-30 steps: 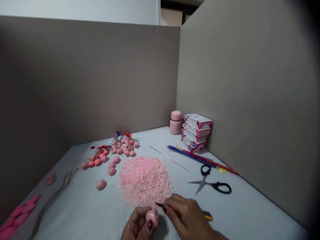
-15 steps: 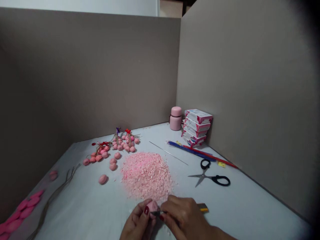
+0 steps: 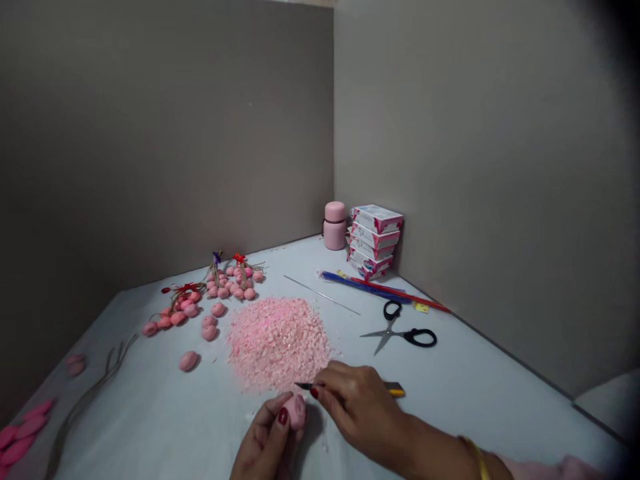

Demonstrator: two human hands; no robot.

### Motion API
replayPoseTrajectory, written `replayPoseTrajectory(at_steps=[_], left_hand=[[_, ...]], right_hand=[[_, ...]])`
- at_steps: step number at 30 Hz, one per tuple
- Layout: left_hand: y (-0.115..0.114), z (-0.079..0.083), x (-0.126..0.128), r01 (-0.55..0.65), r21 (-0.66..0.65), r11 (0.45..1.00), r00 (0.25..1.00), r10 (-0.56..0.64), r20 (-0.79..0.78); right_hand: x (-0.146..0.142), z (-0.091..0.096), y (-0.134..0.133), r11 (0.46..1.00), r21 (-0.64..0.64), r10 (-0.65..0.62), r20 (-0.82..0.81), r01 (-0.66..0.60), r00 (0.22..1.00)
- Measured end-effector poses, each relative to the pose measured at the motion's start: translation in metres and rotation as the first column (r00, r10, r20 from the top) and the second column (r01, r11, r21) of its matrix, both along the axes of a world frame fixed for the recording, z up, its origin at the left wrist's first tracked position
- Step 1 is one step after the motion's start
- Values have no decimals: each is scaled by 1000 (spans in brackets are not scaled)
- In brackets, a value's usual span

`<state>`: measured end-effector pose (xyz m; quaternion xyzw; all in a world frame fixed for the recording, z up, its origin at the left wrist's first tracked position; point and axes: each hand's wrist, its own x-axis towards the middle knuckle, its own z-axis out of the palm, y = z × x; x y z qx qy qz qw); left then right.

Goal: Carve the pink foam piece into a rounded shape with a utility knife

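Left hand (image 3: pixel 264 443) is curled around a pink ball (image 3: pixel 296 412), fingers closed on its near side, red-painted nail on top. Ball sits at the hand's right edge, clear of the table. Right hand (image 3: pixel 357 407) is closed on a craft knife (image 3: pixel 395 389), thumb and fingers pinching the body, yellow-orange end sticking out to the right past the hand.

Key relation: knife's long axis runs roughly left-right, with the dark blade tip pointing left. Tip is just far of the ball's top, very close, but contact can't be confirmed from this view. Ball lies between the hands, held by the left and just left of the right. Ball's own long axis: can't tell, it's nearly round and partly covered.

Around: pile of pink flakes (image 3: pixel 277 343) just far of the hands on the white table (image 3: pixel 150 407). Loose pink balls (image 3: pixel 209 327) and tied bunches (image 3: pixel 220 283) to the far left. Scissors (image 3: pixel 397 337) to the right. Stacked boxes (image 3: pixel 375 239) and a pink flask (image 3: pixel 335 225) in the far corner. Metal rod (image 3: pixel 320 295) just far of the pile.
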<state>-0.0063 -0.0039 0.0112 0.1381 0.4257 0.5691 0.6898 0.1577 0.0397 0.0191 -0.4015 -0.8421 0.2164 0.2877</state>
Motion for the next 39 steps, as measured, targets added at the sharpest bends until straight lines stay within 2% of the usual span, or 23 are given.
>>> replayPoseTrajectory(at_steps=[4,6,16,20,23,26,30,39], left_hand=[[1,-1,-2,-69,-47,997,997,70,24],[0,-1,-1,-76,-54,996,997,77,24],[0,-1,-2,-31,-5,1000,999,31,-12],[-2,-3,1,43,60,997,998,-40,-56],[-3,-3,3,6,47,999,998,-3,-64],[-3,-3,1,-64,-38,997,997,62,-42],[-2,-4,-1,-74,-54,996,997,75,4],[-2,2,1,-79,-59,995,996,77,-34]], right_hand=[[-2,-1,-5,989,72,126,23,-127,992],[-2,-3,-7,984,106,135,71,-142,988],[-5,-4,-10,989,94,105,111,-115,988],[-3,-4,-2,999,45,21,97,-26,995],[-1,-2,2,999,8,-35,57,35,998],[-1,0,-1,1000,16,25,12,-25,1000],[-4,0,-10,992,50,116,24,-117,993],[-5,1,-8,997,14,78,66,-79,995]])
